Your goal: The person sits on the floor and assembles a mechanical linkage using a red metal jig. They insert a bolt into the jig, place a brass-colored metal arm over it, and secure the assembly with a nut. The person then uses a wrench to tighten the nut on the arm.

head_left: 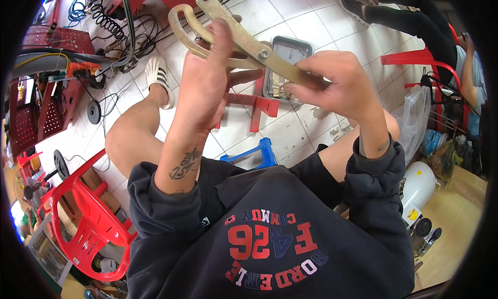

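Observation:
Up in front of me is a brass-coloured metal bracket (243, 38), made of a flat curved bar and a plate with a long curved slot, joined by a bolt or rivet. My left hand (203, 73) is closed around the slotted plate, thumb in front and some fingers hidden behind it. With thumb and bent fingers, my right hand (340, 83) pinches the bar's lower right end. Beneath the bracket, farther off, a grey metal tray (293, 51) holds small metal pieces; the bracket and my right hand cover part of it.
A red metal frame (254, 112) stands by the tray, and a small blue stool (267, 152) is nearer me. To the left are a red plastic chair (85, 216), cables and a coiled black hose (98, 18). At right are a white tank (419, 187) and another person's legs (415, 8).

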Tool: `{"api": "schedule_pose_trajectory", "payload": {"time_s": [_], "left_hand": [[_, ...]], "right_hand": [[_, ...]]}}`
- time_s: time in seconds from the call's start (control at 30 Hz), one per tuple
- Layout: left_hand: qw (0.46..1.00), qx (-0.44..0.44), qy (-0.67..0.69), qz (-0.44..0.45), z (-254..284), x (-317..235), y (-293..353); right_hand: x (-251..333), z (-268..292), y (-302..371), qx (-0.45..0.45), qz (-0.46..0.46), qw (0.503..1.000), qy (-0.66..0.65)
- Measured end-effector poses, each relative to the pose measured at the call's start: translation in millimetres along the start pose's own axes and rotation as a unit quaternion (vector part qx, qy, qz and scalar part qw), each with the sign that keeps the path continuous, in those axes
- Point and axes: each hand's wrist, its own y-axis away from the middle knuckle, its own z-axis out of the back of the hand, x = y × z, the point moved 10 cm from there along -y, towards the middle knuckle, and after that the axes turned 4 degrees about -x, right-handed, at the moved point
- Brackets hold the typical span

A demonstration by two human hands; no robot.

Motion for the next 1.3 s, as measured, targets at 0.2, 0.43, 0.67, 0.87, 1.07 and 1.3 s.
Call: {"api": "schedule_pose_trajectory", "payload": {"time_s": [0.2, 0.43, 0.67, 0.87, 1.07, 1.3], "left_hand": [[0.994, 0.082, -0.04, 0.055, -13, 7, 5], [0.995, 0.089, -0.048, 0.0, -16, -1, 11], [0.913, 0.292, -0.112, -0.263, -44, -33, 23], [0.951, 0.216, -0.098, -0.2, -43, -30, 25], [0.928, 0.211, -0.158, -0.262, -48, -32, 26], [0.926, 0.225, -0.202, -0.227, -45, -24, 24]], "right_hand": [[18, 26, 4, -0.046, 0.117, 0.986, 0.107], [27, 42, 10, -0.069, 0.15, 0.964, 0.209], [31, 70, 9, -0.174, 0.141, 0.944, 0.243], [25, 62, 10, -0.117, 0.126, 0.96, 0.221], [24, 52, 11, -0.079, 0.134, 0.969, 0.194], [23, 50, 14, -0.061, 0.156, 0.968, 0.186]]}}
